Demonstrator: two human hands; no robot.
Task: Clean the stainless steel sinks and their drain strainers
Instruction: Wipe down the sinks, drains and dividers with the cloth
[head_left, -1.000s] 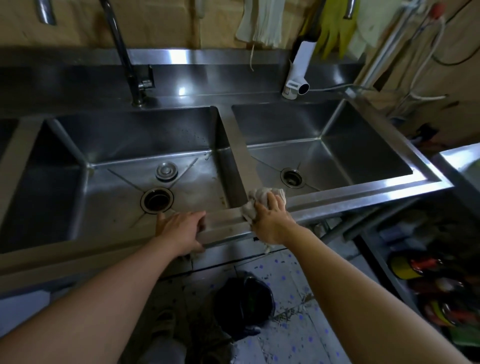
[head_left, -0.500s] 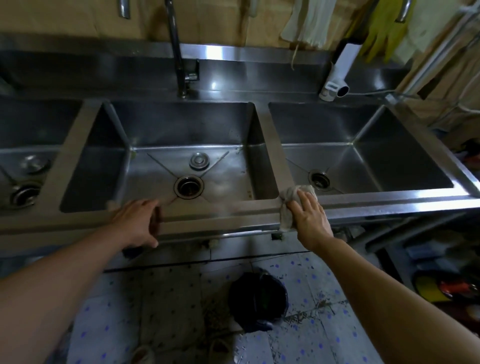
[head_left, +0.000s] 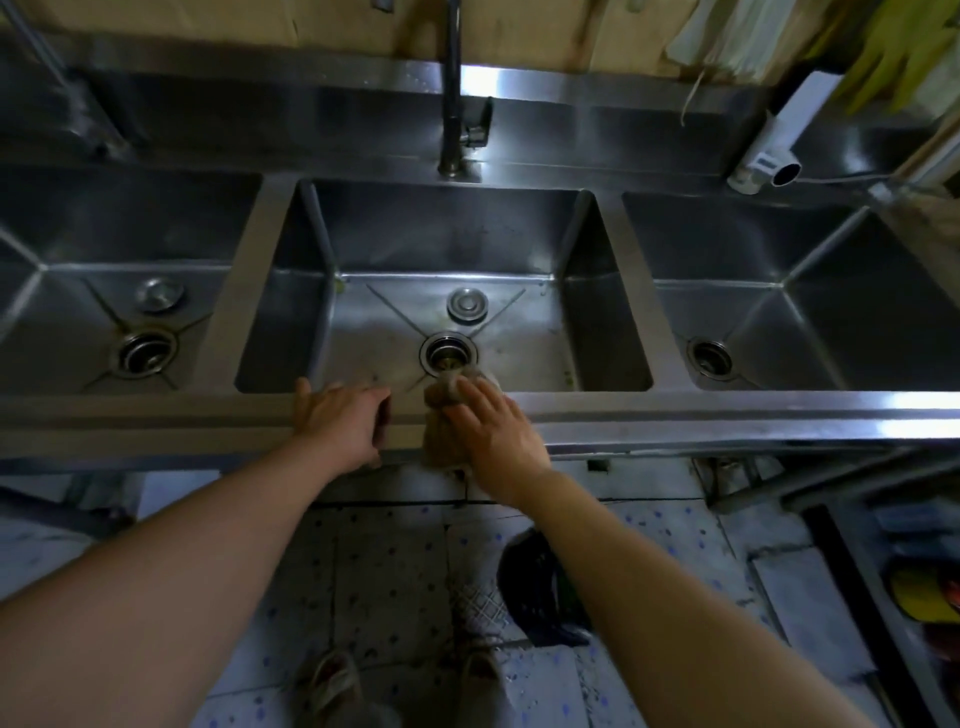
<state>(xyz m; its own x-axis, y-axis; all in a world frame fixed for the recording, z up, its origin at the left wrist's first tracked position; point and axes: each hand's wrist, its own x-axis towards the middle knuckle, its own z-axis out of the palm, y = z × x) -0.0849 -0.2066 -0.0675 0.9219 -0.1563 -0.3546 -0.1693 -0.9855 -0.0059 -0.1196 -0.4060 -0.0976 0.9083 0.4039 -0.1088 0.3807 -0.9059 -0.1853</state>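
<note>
Three stainless steel sinks sit in a row: the left sink (head_left: 104, 228), the middle sink (head_left: 447, 234) and the right sink (head_left: 769, 244). Each has an open drain, at the left (head_left: 143, 354), middle (head_left: 449, 353) and right (head_left: 709, 357). Loose strainers lie on the floor of the left sink (head_left: 159, 294) and the middle sink (head_left: 467, 306). My right hand (head_left: 493, 426) presses a bunched beige cloth (head_left: 440, 413) flat onto the front rim (head_left: 727, 415), just before the middle drain. My left hand (head_left: 340, 421) rests on the same rim close beside it.
A tall faucet (head_left: 453, 93) rises behind the middle sink. A white tube-shaped device (head_left: 769, 156) lies on the back ledge at the right, with yellow gloves (head_left: 904, 47) hanging above. A black bucket (head_left: 540, 592) stands on the tiled floor by my feet. Shelves with items are at the lower right.
My right hand slid the cloth left along the front rim, from the divider between the middle and right sinks to the middle drain. My left hand shifted left on the rim. The left sink came into view.
</note>
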